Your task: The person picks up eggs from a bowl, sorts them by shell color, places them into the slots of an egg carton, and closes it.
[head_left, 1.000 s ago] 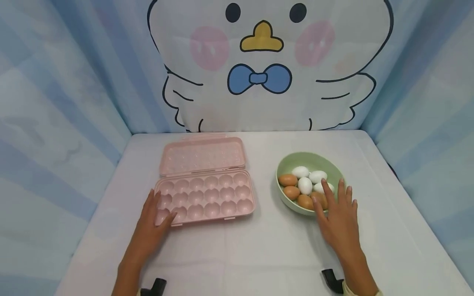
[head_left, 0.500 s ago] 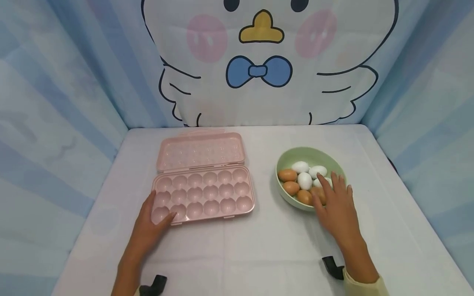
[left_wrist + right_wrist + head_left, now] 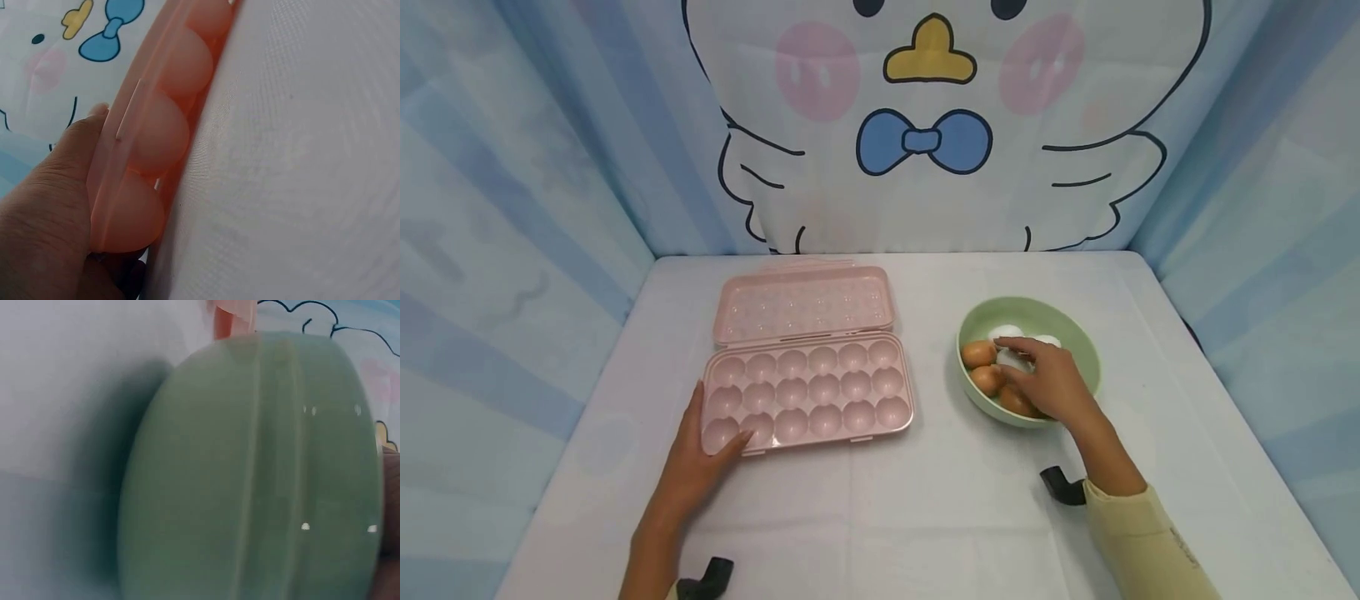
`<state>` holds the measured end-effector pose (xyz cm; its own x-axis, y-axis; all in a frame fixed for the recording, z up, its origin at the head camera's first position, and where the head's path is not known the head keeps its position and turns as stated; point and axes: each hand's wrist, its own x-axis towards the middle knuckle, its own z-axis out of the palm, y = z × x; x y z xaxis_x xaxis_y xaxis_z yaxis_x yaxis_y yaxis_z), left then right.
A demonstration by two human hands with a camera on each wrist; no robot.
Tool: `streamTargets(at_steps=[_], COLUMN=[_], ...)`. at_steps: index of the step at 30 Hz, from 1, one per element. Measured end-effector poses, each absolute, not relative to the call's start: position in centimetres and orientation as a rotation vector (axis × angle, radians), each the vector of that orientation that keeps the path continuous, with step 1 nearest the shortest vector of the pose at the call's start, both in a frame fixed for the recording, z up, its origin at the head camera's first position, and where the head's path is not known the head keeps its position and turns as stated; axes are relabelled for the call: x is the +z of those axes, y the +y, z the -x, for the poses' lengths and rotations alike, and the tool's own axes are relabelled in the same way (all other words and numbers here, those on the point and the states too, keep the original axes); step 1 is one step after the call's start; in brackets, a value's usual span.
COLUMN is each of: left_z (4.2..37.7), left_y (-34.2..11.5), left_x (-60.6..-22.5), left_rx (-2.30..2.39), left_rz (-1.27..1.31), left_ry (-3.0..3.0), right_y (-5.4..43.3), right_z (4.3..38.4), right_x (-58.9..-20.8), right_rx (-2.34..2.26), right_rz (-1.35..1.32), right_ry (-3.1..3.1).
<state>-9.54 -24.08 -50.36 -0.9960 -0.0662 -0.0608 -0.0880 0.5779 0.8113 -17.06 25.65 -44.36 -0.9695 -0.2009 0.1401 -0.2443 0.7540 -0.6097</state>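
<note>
A pink egg box (image 3: 824,389) lies with its lid (image 3: 805,302) folded back, its round hollows unfilled. My left hand (image 3: 691,467) grips its near left corner, thumb over the front rim; in the left wrist view the thumb lies on the box's side and the other fingers are mostly hidden. My right hand (image 3: 1058,385) reaches into a green bowl (image 3: 1081,343), thumb and forefinger curled round a white egg (image 3: 1012,360). Several brown eggs (image 3: 979,354) lie by the fingertips, and other white eggs (image 3: 1004,331) sit behind. The right wrist view shows the bowl's outer wall (image 3: 200,475).
A white cloth covers the table (image 3: 865,500). Behind it hangs a backdrop (image 3: 917,208) with a cartoon figure, and blue curtains (image 3: 512,250) close in both sides. Black camera mounts (image 3: 706,579) stick out at the wrists.
My right hand has moved left and turned inward over the bowl, from spread fingers to fingers curled round a white egg. My left hand has stayed at the box's corner, its fingers lower along the side.
</note>
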Motion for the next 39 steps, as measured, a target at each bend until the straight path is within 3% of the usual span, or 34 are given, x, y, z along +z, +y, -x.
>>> streamTargets(at_steps=[10,39], left_z=[9.6,9.8], left_y=[-24.1,-23.9], left_x=[-50.7,-50.8], left_rx=[1.422,1.429], left_rz=[0.153,0.171], left_ry=[2.779,2.779], right_y=[26.0,25.3], right_z=[20.5,21.4], right_x=[-45.2,-46.0], right_rx=[1.66,1.57], right_rz=[-0.225,-0.532], right_ry=[-2.919,-2.969])
